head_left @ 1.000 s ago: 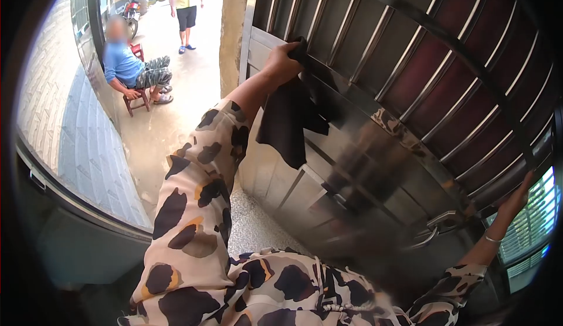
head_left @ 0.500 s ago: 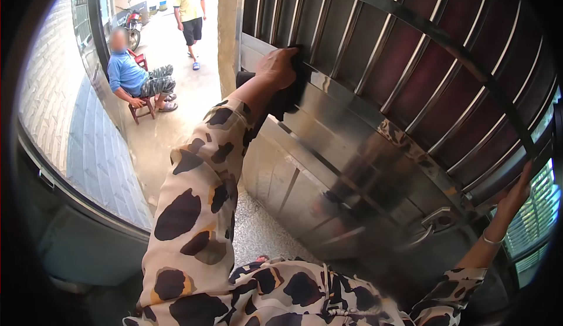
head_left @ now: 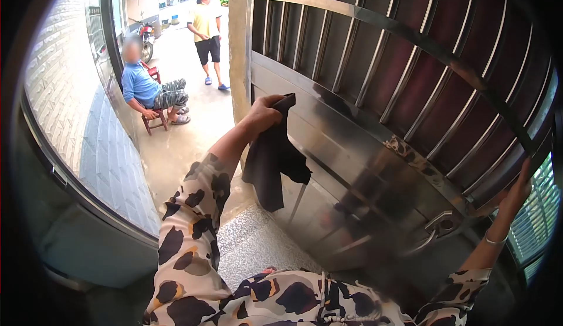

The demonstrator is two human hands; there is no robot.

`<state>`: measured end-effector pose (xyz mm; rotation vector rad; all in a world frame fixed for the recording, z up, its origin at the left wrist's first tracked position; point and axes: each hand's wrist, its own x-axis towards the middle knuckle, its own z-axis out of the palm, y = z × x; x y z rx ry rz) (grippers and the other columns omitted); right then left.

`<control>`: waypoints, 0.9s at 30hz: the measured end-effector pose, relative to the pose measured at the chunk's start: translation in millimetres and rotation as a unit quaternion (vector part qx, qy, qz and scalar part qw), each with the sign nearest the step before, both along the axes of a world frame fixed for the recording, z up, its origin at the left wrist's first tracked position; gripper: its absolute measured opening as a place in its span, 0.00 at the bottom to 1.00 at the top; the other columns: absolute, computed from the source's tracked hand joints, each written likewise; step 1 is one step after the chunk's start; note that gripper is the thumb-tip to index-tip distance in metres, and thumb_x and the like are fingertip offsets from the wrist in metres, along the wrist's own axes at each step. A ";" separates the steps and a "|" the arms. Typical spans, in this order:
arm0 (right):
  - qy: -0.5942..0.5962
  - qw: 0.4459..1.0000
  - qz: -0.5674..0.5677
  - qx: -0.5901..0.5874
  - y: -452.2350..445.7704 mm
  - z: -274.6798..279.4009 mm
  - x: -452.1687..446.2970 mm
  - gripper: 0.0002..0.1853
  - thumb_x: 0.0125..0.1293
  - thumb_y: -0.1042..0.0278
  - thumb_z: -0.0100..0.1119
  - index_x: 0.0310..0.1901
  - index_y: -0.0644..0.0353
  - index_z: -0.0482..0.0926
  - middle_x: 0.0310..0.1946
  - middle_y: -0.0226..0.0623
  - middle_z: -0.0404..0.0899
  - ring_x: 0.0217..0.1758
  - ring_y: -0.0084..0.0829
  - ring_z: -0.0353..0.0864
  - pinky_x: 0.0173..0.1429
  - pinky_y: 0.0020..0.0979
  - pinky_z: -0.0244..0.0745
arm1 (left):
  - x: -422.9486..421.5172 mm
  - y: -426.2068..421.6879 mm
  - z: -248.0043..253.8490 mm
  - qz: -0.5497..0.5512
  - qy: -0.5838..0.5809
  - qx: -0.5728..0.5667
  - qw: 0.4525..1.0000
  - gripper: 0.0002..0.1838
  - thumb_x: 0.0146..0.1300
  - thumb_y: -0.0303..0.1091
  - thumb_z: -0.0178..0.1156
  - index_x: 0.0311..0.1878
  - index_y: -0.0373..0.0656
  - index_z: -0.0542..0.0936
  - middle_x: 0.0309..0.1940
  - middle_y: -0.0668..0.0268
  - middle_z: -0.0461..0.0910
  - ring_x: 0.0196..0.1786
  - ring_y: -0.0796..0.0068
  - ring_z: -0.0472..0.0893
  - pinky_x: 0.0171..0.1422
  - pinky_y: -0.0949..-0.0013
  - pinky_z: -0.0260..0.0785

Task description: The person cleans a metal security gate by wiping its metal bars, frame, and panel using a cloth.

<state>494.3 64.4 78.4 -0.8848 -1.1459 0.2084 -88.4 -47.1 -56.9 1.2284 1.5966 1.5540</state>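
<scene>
My left hand (head_left: 263, 115) is closed on the top of a black cloth (head_left: 272, 161), which hangs in loose folds in front of the metal door (head_left: 328, 120). The cloth looks apart from the door panel, though I cannot be sure. At the far right my right hand (head_left: 516, 194) holds the door's outer edge, its fingers pointing up along it; part of the grip is hidden. Left of that hand, a door handle with a lock (head_left: 438, 226) sticks out from the lower panel. Shiny vertical bars (head_left: 352, 38) fill the door's upper part.
Beyond the doorway, a person in blue (head_left: 141, 85) sits on a red chair (head_left: 155, 123) and another in yellow (head_left: 204, 24) stands further back. A motorcycle (head_left: 145, 39) is parked behind them. A speckled stone step (head_left: 246, 250) lies below me, and a green-lit window (head_left: 536, 214) is at right.
My left hand has come down from the door's crossbar with the black cloth, which now hangs lower. My right hand stays at the door edge. The person in yellow has shifted stance.
</scene>
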 end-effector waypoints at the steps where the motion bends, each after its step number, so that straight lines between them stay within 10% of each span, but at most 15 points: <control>1: -0.005 1.000 -0.005 0.002 -3.0 0.9 -4.1 0.37 0.59 0.44 0.59 0.57 0.72 0.69 0.56 0.45 0.70 0.57 0.34 0.71 0.61 0.33 0.64 | -3.3 0.4 4.9 0.000 0.019 0.007 1.000 0.31 0.38 0.17 0.49 0.53 0.37 0.76 0.31 0.65 0.77 0.31 0.73 0.78 0.39 0.71 0.73; 11: 0.012 0.999 0.051 0.004 7.2 -5.8 16.3 0.33 0.64 0.47 0.54 0.61 0.67 0.66 0.61 0.43 0.66 0.64 0.34 0.65 0.65 0.34 0.59 | 7.5 77.7 54.1 0.211 0.368 0.003 0.906 0.27 0.48 0.28 0.55 0.57 0.45 0.75 0.48 0.53 0.78 0.55 0.60 0.76 0.59 0.65 0.67; 20: -0.033 0.999 0.006 0.027 14.3 -9.1 23.9 0.33 0.62 0.47 0.57 0.60 0.66 0.68 0.60 0.42 0.68 0.61 0.34 0.68 0.63 0.33 0.61 | 16.8 67.8 29.2 0.182 0.284 0.026 0.941 0.29 0.45 0.24 0.53 0.57 0.42 0.74 0.43 0.51 0.79 0.51 0.59 0.78 0.58 0.65 0.67; 22: -0.056 0.998 0.005 0.026 19.5 -10.0 30.2 0.34 0.62 0.46 0.56 0.60 0.66 0.68 0.60 0.43 0.68 0.61 0.35 0.68 0.63 0.34 0.61 | 9.4 48.4 24.5 -0.063 -0.105 0.004 0.992 0.29 0.43 0.21 0.52 0.55 0.39 0.75 0.37 0.58 0.79 0.42 0.67 0.79 0.50 0.69 0.71; 27: -0.064 0.998 -0.021 0.015 16.1 -12.5 26.3 0.36 0.61 0.43 0.57 0.60 0.67 0.68 0.58 0.44 0.69 0.61 0.36 0.68 0.62 0.36 0.63 | 41.6 11.6 19.0 -0.032 -0.062 0.026 0.997 0.29 0.41 0.18 0.50 0.53 0.35 0.75 0.32 0.63 0.76 0.32 0.71 0.78 0.40 0.72 0.72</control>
